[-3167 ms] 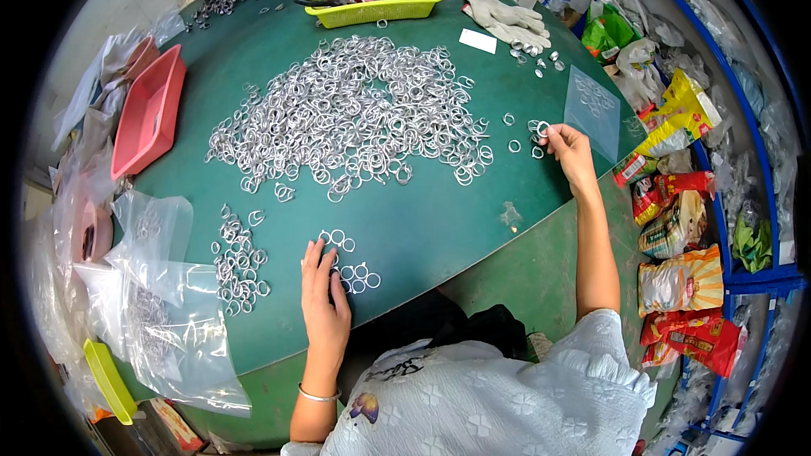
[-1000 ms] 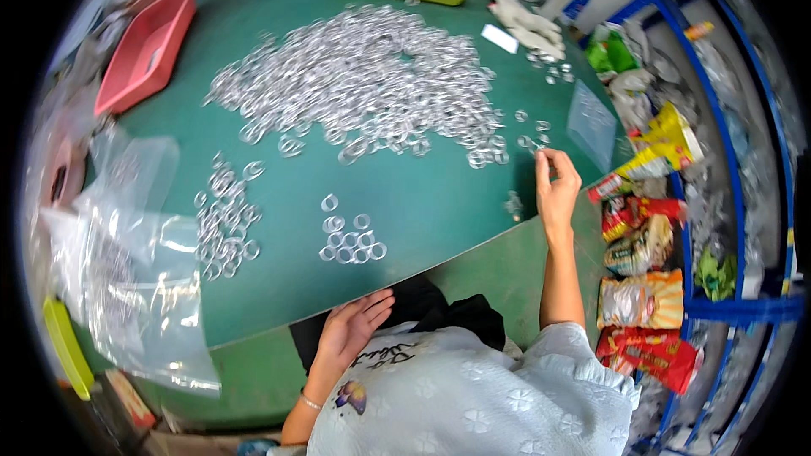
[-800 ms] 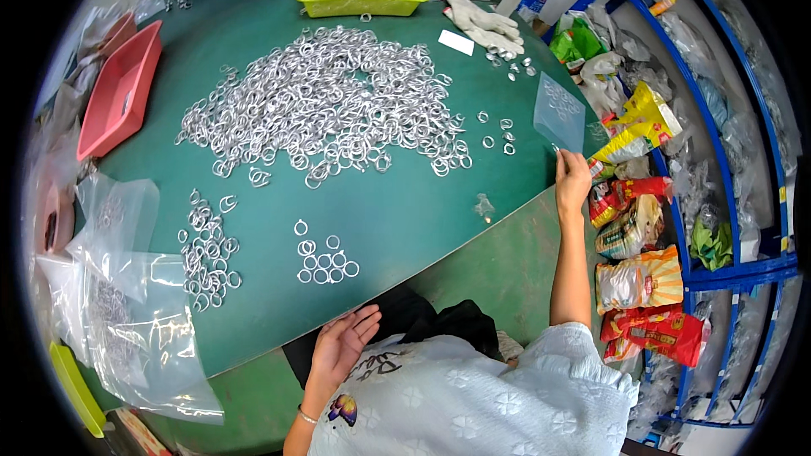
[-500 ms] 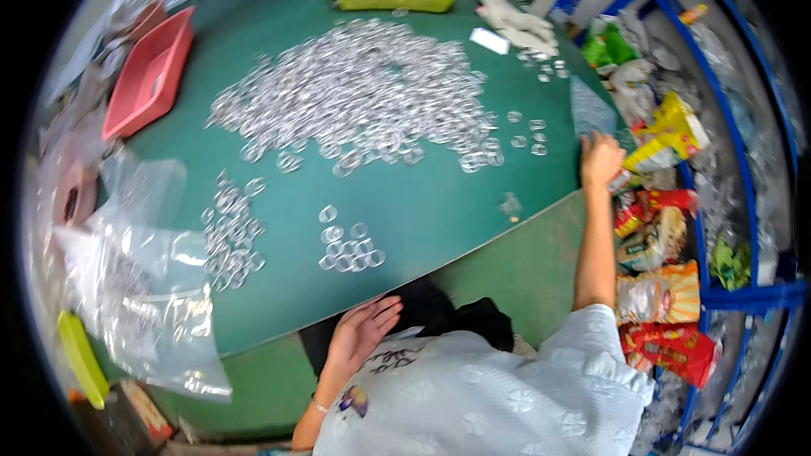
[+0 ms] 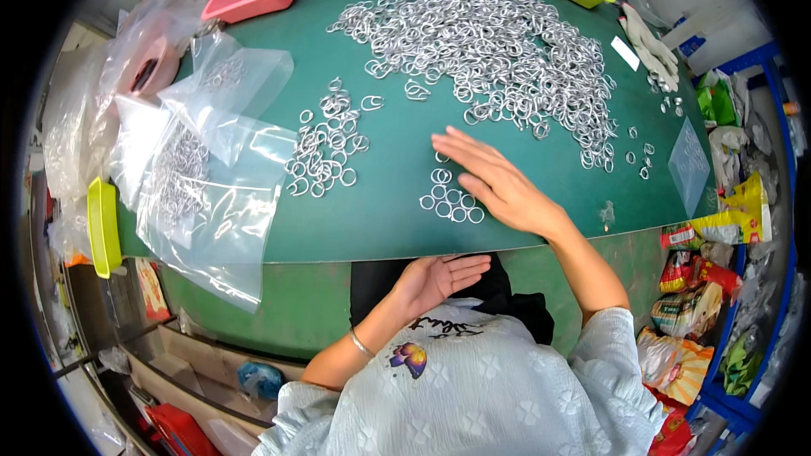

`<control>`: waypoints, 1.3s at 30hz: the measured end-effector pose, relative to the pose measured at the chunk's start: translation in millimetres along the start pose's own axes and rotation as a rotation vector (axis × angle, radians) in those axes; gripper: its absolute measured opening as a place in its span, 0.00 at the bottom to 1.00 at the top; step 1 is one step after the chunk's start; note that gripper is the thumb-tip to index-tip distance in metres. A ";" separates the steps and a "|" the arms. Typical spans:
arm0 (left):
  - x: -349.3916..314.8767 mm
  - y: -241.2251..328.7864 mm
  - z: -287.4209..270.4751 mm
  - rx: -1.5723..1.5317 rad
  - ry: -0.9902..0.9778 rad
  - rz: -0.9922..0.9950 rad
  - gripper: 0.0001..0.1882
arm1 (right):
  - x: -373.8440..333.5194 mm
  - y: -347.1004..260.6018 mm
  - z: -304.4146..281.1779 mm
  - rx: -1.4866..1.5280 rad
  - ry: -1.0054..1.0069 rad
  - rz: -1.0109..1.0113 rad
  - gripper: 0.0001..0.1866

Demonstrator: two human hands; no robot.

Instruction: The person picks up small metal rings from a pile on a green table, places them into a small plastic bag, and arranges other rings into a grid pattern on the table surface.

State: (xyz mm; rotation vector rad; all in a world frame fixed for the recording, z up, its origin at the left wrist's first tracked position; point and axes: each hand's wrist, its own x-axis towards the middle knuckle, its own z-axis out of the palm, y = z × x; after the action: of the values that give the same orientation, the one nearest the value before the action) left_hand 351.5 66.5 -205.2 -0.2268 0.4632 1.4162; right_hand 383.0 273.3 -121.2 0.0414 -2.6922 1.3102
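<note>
The right hand (image 5: 498, 181) is hanging over the green table (image 5: 380, 219), its fingers stretching nearly together toward the far left and its thumb standing apart; no ring is showing in its grasp, though the underside is hidden. The small cluster of rings (image 5: 452, 200) is lying flat near the middle of the near edge, just left of the thumb — its rows running roughly along that edge. A single ring (image 5: 441, 157) is peeking out below the fingertips; whether they are touching it, I cannot tell. The left hand (image 5: 435, 285) is lying palm up beyond the near edge, fingers extending close together, holding nothing visible — the right is sitting nearer the cluster. The big ring pile (image 5: 507, 51) is spreading toward the far edge.
</note>
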 end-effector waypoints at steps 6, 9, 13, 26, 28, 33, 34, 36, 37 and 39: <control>2.0 2.3 5.8 -0.064 -0.109 -0.013 0.33 | 7.5 15.7 8.9 -0.034 -0.181 0.038 0.21; 2.6 3.6 5.0 -0.068 -0.133 -0.032 0.34 | 6.6 14.5 9.8 0.098 -0.088 0.022 0.20; 5.9 3.9 1.8 -0.087 -0.156 -0.059 0.36 | -0.6 4.8 14.5 -0.112 -0.183 -0.057 0.18; 9.2 3.2 6.6 -0.095 -0.196 -0.048 0.36 | -24.2 2.3 4.6 0.022 0.042 0.100 0.21; 8.0 3.0 5.4 -0.090 -0.191 -0.041 0.36 | -25.1 3.0 3.2 0.018 0.032 0.123 0.22; 8.6 2.8 5.0 -0.113 -0.188 -0.044 0.35 | -33.4 -0.5 9.2 -0.047 0.109 0.099 0.17; 8.4 2.5 4.4 -0.125 -0.186 -0.042 0.35 | -37.9 -1.6 4.6 -0.073 0.126 0.102 0.16; 8.7 1.0 1.5 -0.103 -0.185 -0.031 0.35 | -44.2 -5.6 3.6 -0.175 0.125 0.063 0.15; 8.9 0.0 0.5 -0.092 -0.185 -0.028 0.34 | -47.1 -8.4 5.4 -0.249 0.106 0.019 0.14; 10.3 -0.2 0.3 -0.134 -0.196 -0.040 0.33 | -52.0 -8.1 12.5 -0.319 0.118 -0.014 0.12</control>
State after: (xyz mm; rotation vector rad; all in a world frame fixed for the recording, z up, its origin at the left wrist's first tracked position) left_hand 352.5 75.9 -209.5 -0.2012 0.2019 1.4157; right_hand 433.7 256.5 -130.0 -0.0510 -2.7555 0.8362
